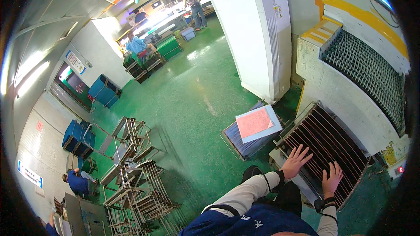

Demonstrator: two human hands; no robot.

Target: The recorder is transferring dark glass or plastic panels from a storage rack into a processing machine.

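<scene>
My left hand [295, 163] lies with its fingers spread at the near left edge of a wire rack [318, 136]. The rack has rows of thin reddish-brown rods with dark gaps between them. Lower and to the right, my right hand [332, 178] rests over the same rack, its fingers stretched out. Neither hand holds anything that I can see. Whether the fingertips press on the rods or hover just above them, I cannot tell. A pale panel [306, 188] shows along the rack's near side, below my hands.
Beside the rack stands a pale machine with a roller bed [367, 70]. A pink sheet [254, 123] lies on a stack of bluish panels [245, 146]. Metal racks [135, 175] stand at left, below a tall white cabinet [249, 30]. Several people work farther off.
</scene>
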